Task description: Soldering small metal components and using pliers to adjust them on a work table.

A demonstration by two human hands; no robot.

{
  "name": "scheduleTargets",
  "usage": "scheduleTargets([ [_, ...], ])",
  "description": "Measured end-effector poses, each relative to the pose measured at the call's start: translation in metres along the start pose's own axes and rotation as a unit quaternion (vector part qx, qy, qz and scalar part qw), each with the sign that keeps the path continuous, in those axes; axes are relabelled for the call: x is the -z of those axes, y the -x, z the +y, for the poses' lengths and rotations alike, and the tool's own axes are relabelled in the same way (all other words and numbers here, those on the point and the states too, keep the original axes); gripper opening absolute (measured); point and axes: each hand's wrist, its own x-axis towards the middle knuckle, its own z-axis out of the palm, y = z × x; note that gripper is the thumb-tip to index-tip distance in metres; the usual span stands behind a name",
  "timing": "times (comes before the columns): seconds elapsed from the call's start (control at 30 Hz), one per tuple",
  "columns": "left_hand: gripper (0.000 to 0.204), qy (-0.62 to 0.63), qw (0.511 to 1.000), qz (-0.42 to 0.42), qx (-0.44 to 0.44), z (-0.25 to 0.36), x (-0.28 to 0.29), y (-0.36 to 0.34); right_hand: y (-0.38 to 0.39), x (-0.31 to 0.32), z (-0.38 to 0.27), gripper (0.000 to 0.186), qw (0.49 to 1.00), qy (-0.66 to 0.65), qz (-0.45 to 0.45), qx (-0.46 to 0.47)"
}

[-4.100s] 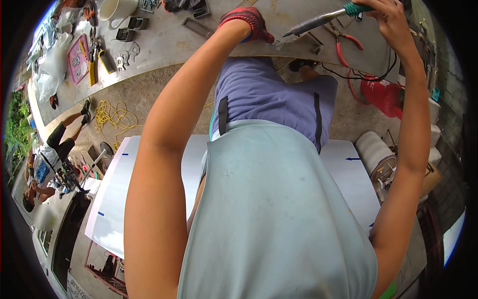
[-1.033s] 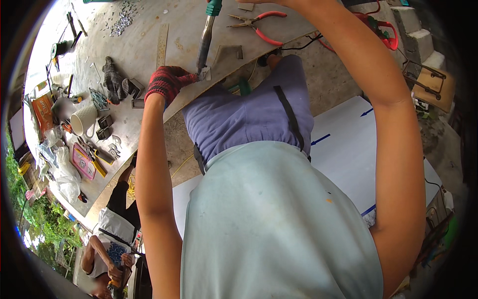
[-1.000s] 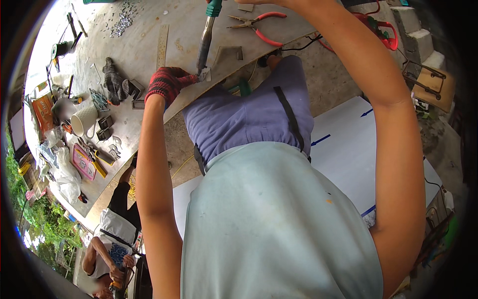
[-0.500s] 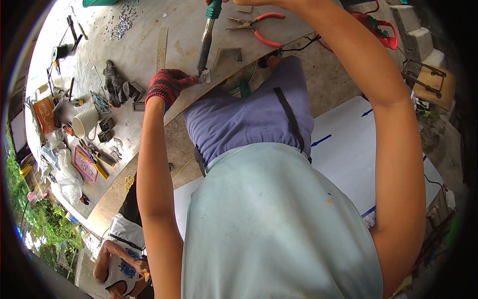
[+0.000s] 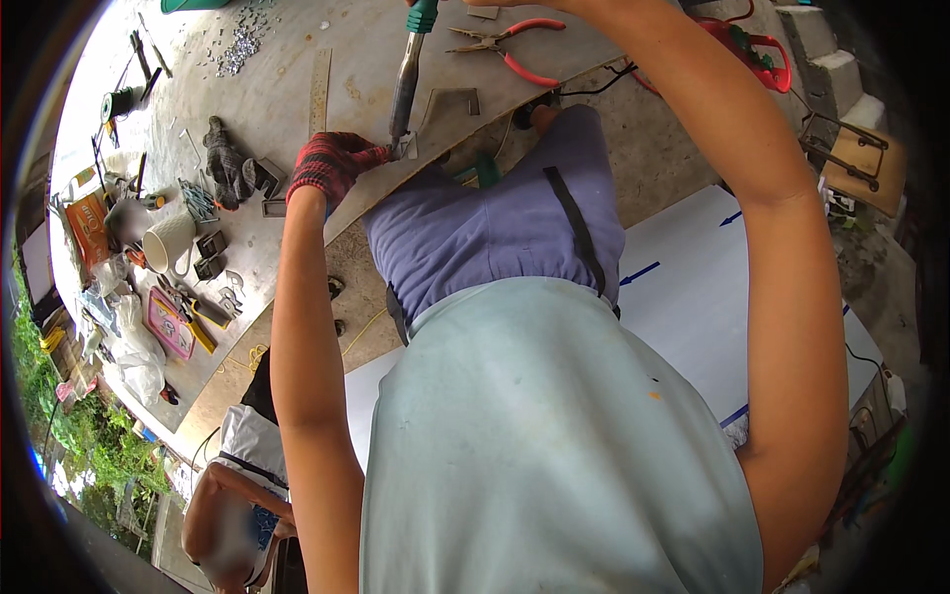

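Note:
My left hand (image 5: pixel 327 158), in a red-and-black glove, pinches a small metal piece (image 5: pixel 406 146) at the metal table's edge (image 5: pixel 346 213). My right hand (image 5: pixel 485 3), partly cut off by the top edge, grips the green handle of a soldering iron (image 5: pixel 406 79), whose tip rests at that piece beside my left fingertips. Red-handled pliers (image 5: pixel 529 64) lie right of the iron, a steel ruler (image 5: pixel 321 89) left of it. An angled metal strip (image 5: pixel 460 96) is nearby.
Leftward on the table are a grey glove (image 5: pixel 228 168), a white mug (image 5: pixel 163 243), cutters, a pink tray (image 5: pixel 168 327) and scattered metal bits (image 5: pixel 242 40). A co-worker (image 5: pixel 237 495) is bent at lower left. A red object (image 5: pixel 762 64) stands right, a white sheet (image 5: pixel 673 297) lies below.
Since the oldest frame the view has turned and the iron has swung near vertical onto the piece. Over the last second my hands barely move; the co-worker has shifted.

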Motion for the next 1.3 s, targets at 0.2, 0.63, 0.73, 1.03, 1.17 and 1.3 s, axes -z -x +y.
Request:
scheduleTargets([
  [0.2, 0.047, 0.002, 1.000, 0.004, -0.004, 0.000, 0.000, -0.002, -0.002, -0.017, 0.013, 0.024, 0.998, 0.035, 0.044, 0.023],
  [0.63, 0.044, -0.004, 1.000, 0.005, 0.009, 0.000, 0.001, 0.003, -0.005, -0.005, -0.002, 0.025, 1.000, -0.023, -0.008, -0.010],
  [0.73, 0.045, 0.023, 1.000, 0.008, 0.011, -0.001, 0.000, 0.001, 0.002, 0.005, -0.009, 0.025, 1.000, 0.007, 0.013, -0.007],
  [1.03, 0.045, -0.014, 1.000, -0.013, 0.001, -0.002, 0.001, -0.002, 0.002, 0.005, -0.005, 0.026, 1.000, -0.007, 0.016, -0.016],
  [1.17, 0.045, -0.021, 1.000, -0.006, -0.005, -0.002, 0.001, -0.001, 0.003, 0.005, -0.004, 0.024, 1.000, 0.001, 0.015, -0.015],
  [1.3, 0.045, -0.028, 1.000, -0.004, -0.003, 0.005, 0.003, 0.001, 0.001, 0.006, -0.001, 0.024, 1.000, 0.003, -0.007, -0.024],
])
